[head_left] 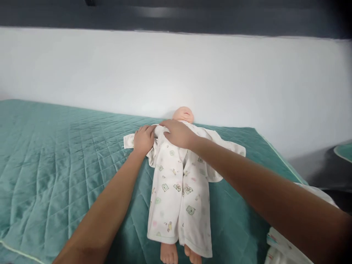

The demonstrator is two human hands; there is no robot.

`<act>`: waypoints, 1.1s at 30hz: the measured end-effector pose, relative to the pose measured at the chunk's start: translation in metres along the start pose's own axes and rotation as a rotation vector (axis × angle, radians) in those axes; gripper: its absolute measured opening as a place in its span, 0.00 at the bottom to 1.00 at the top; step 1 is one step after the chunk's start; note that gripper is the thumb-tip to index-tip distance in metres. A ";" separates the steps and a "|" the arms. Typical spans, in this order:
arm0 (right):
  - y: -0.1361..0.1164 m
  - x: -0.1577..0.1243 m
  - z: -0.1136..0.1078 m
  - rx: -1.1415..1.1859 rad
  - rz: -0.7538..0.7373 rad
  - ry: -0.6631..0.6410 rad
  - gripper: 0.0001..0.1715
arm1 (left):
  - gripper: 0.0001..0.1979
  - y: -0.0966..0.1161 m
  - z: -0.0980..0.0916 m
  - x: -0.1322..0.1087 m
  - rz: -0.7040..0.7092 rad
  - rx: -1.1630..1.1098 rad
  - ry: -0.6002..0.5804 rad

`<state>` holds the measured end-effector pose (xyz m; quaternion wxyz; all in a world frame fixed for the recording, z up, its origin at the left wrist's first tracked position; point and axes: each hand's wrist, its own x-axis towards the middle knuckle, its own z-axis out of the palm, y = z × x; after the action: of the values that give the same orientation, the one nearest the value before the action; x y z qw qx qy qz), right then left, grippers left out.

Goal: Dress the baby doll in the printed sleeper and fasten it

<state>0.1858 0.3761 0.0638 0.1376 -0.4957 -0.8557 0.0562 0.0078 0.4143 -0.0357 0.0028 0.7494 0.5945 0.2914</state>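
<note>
The doll lies on a green quilt, near the wall. The left hand rests over one sleeve, the right hand just beside it, across the upper front of the white clothes; I cannot tell whether either grasps fabric.

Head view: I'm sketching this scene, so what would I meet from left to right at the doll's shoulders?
One sleeve's cuff, the left hand, the right hand, the other sleeve.
</note>
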 end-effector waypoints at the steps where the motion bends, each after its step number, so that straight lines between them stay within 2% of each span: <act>1: -0.006 0.014 0.003 -0.095 -0.007 -0.075 0.22 | 0.23 -0.001 0.001 0.001 0.004 -0.011 0.002; 3: -0.011 0.037 0.009 -0.214 0.020 -0.183 0.20 | 0.23 -0.003 0.004 0.003 0.003 -0.034 0.007; 6: -0.011 0.063 0.017 -0.235 0.043 -0.271 0.18 | 0.21 -0.005 0.007 0.007 -0.023 -0.053 0.010; 10: -0.005 0.082 0.029 -0.222 0.055 -0.374 0.08 | 0.19 -0.004 0.008 0.010 -0.046 -0.050 0.006; 12: -0.002 0.087 0.033 -0.226 0.067 -0.386 0.06 | 0.19 -0.005 0.008 0.010 -0.035 -0.059 -0.005; 15: 0.002 0.085 0.032 -0.230 0.068 -0.366 0.11 | 0.19 -0.007 0.007 0.009 -0.005 -0.098 0.003; 19: 0.007 0.072 0.016 -0.228 0.067 -0.361 0.18 | 0.20 -0.011 0.004 0.004 0.029 -0.170 0.070; 24: 0.014 0.052 -0.009 -0.246 0.121 -0.339 0.19 | 0.22 -0.014 0.000 -0.004 -0.035 -0.251 0.086; 29: 0.013 0.036 -0.026 -0.297 0.146 -0.303 0.21 | 0.24 -0.014 -0.002 -0.010 -0.113 -0.216 0.023; 33: 0.016 0.032 -0.023 -0.287 0.135 -0.272 0.22 | 0.21 -0.011 -0.006 -0.012 -0.149 -0.083 -0.025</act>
<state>0.1905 0.4109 0.0877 -0.0556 -0.5544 -0.8304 0.0094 -0.0066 0.4044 -0.0398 0.0631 0.7061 0.6357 0.3055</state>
